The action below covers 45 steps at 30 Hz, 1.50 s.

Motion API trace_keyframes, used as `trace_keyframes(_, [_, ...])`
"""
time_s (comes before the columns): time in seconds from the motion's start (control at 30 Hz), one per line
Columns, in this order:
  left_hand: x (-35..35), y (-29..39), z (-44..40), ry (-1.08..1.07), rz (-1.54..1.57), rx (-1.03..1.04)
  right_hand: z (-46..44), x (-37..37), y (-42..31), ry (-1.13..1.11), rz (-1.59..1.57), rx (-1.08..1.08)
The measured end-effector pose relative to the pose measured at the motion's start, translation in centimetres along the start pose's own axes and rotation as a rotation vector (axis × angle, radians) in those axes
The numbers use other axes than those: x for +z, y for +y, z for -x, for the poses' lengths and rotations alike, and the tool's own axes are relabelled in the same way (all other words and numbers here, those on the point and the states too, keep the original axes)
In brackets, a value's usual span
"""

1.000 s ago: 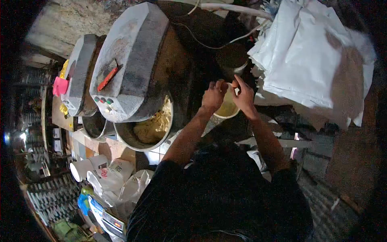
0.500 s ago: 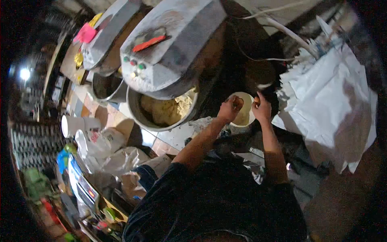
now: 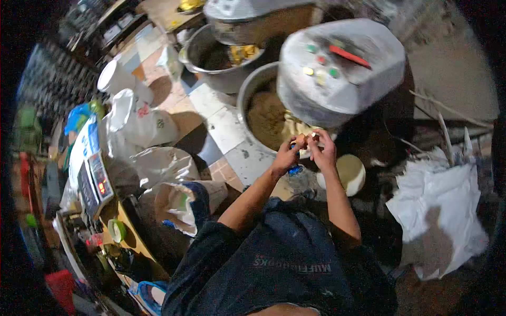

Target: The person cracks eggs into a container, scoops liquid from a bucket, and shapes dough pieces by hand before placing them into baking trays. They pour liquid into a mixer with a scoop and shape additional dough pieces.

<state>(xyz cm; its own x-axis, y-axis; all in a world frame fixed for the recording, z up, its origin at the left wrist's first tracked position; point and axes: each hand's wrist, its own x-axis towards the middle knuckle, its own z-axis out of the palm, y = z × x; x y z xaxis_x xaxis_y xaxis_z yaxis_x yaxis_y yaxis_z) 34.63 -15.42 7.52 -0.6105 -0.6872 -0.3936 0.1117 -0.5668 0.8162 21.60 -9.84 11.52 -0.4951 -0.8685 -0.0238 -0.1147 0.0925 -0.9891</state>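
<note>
My left hand (image 3: 285, 158) is closed on a brown eggshell piece (image 3: 301, 139). Close beside it, my right hand (image 3: 323, 152) pinches another eggshell piece (image 3: 315, 136), pale inside. Both hands are above the near edge of a large metal mixer bowl (image 3: 242, 104), which holds yellowish dough (image 3: 268, 116). Just right of and below my right hand is a round pale container (image 3: 352, 174) with yellowish contents. Something small and blue (image 3: 295, 170) shows beneath my left hand.
A mixer head (image 3: 337, 89) with a red-handled tool (image 3: 350, 56) on it overhangs the bowl. A second metal bowl (image 3: 219, 81) stands behind. White sacks (image 3: 440, 210) lie at right; white buckets (image 3: 115, 78), bags (image 3: 163, 166) and a digital scale (image 3: 95, 181) are at left.
The view has swung, bringing the mixers rightward. My hands, over the pale container before, are now close together by the large bowl's edge. The eggshell pieces were apart half a second ago.
</note>
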Motion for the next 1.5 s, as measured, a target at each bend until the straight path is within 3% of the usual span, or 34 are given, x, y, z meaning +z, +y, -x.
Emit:
trace_keyframes(0.03, [-2.3,1.1,0.8,0.025,0.015,0.025,-0.4,3.2,-0.7,0.026,0.035,-0.116])
trace_keyframes(0.13, [-8.6,4.3,1.9,0.156,0.082,0.305,-1.3,11.4,-2.9,-0.116,0.078,-0.118])
trace_keyframes(0.23, [-15.2,7.8,4.3,0.186,0.211,0.257,-1.9,19.3,-4.3,-0.224,0.011,-0.17])
trace_keyframes(0.27, [-17.3,8.5,4.3,0.254,0.159,0.25,-2.8,21.1,-4.1,-0.23,0.235,-0.376])
trace_keyframes(0.3, [-19.0,9.7,4.7,0.274,0.191,0.231,-3.3,23.3,-4.5,-0.247,0.222,-0.388])
trace_keyframes(0.5, [-27.5,16.5,3.4,0.36,0.173,0.389,-8.5,32.9,-6.7,-0.364,0.292,-0.712])
trace_keyframes(0.57, [-30.5,18.7,2.1,0.382,0.222,0.468,-10.6,36.2,-7.2,-0.483,-0.021,-0.183])
trace_keyframes(0.6, [-32.1,20.2,1.8,0.382,0.269,0.427,-11.7,38.1,-8.8,-0.471,-0.1,-0.082])
trace_keyframes(0.7, [-37.8,24.2,-0.6,0.418,0.264,0.435,-17.7,43.7,-8.8,-0.623,-0.047,-0.022])
trace_keyframes(0.83, [-45.8,29.6,-3.9,0.664,-0.308,0.606,-25.5,53.1,-8.9,-0.792,-0.065,0.101])
trace_keyframes(0.9, [-49.1,33.1,-4.9,0.732,-0.436,0.66,-28.5,57.7,-10.0,-0.808,-0.072,0.074])
trace_keyframes(0.93, [-50.5,35.0,-5.2,0.779,-0.506,0.666,-30.1,60.4,-10.3,-0.791,-0.078,-0.051])
trace_keyframes(1.03, [-55.3,40.0,-6.1,0.827,-0.55,0.541,-34.0,66.8,-12.3,-0.879,-0.134,0.045])
trace_keyframes(1.07, [-57.8,40.2,-7.5,0.839,-0.566,0.66,-35.2,69.0,-12.9,-0.873,-0.134,0.014])
trace_keyframes(1.17, [-62.8,43.8,-8.7,1.014,-0.621,0.74,-39.8,75.3,-12.8,-0.905,-0.127,0.063])
trace_keyframes(1.23, [-68.1,44.1,-10.7,1.065,-0.422,0.607,-43.7,79.2,-11.2,-0.933,-0.13,0.076])
trace_keyframes(1.3, [-74.2,43.7,-12.8,1.081,-0.281,0.581,-46.7,82.6,-9.2,-0.76,-0.115,0.275])
trace_keyframes(1.37, [-78.6,45.3,-13.6,1.033,0.149,0.324,-49.8,84.5,-5.4,-0.686,-0.089,0.372])
trace_keyframes(1.47, [-85.8,45.1,-16.7,1.066,0.282,0.227,-53.1,85.8,-1.5,-0.466,-0.198,0.725])
trace_keyframes(1.5, [-87.1,45.3,-17.3,1.053,0.315,0.198,-54.8,85.5,3.2,-0.458,-0.227,0.832])
